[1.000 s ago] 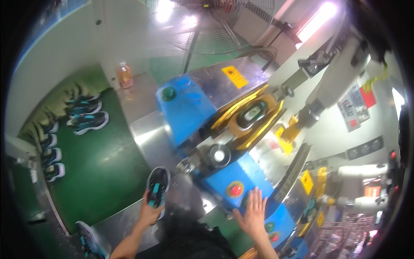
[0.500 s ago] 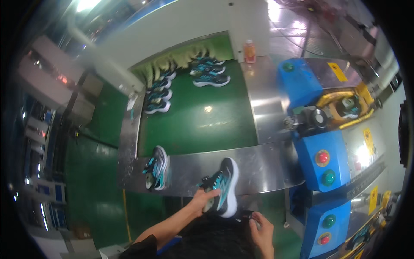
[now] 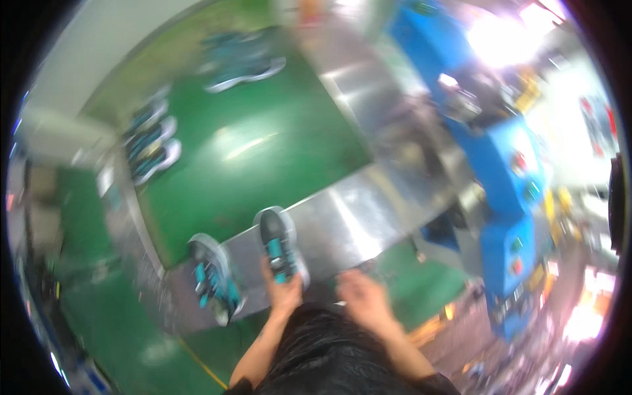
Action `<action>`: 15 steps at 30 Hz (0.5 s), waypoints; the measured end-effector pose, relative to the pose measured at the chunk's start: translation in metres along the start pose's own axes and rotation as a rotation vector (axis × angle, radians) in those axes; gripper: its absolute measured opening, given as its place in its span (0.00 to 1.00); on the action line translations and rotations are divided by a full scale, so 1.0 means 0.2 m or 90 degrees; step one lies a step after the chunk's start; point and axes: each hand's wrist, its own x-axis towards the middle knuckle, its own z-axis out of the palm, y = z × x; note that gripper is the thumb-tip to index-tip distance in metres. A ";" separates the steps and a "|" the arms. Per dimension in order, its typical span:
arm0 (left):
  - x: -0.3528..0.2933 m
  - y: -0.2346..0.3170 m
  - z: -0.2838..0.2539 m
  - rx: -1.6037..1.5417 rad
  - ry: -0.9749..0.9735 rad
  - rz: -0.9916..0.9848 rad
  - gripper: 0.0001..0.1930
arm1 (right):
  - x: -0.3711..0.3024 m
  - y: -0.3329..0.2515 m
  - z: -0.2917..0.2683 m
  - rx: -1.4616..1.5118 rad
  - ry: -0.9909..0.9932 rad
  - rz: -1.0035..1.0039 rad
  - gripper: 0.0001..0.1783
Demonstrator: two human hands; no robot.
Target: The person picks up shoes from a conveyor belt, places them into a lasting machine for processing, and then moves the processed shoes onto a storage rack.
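The left hand (image 3: 286, 293) clamps a shoe (image 3: 273, 230) by its heel end at seven o'clock, over the counter (image 3: 342, 220); likely light, soft-topped, best held there. The right hand (image 3: 364, 297) blurs: cannot tell.

Dressed in black: a creased black top (image 3: 313, 355) with short dark sleeves (image 3: 440, 383) leaves both forearms (image 3: 262, 343) bare.

Black-and-teal shoe (image 3: 274, 233) (white-soled), held toe forward.

green floor (image 3: 158, 349), metal worktop (image 3: 349, 220), pale wall (image 3: 141, 46), bright light (image 3: 503, 43)
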 end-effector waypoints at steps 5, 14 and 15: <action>0.15 0.11 -0.18 -0.186 -0.287 -0.125 0.22 | -0.12 -0.13 0.27 0.043 -0.038 -0.161 0.17; -0.43 0.42 0.26 0.091 -0.939 0.100 0.26 | -0.89 0.08 0.05 0.056 0.742 -0.069 0.15; -0.49 0.43 0.27 0.112 -0.982 0.124 0.26 | -0.99 0.04 0.07 0.080 0.757 -0.061 0.14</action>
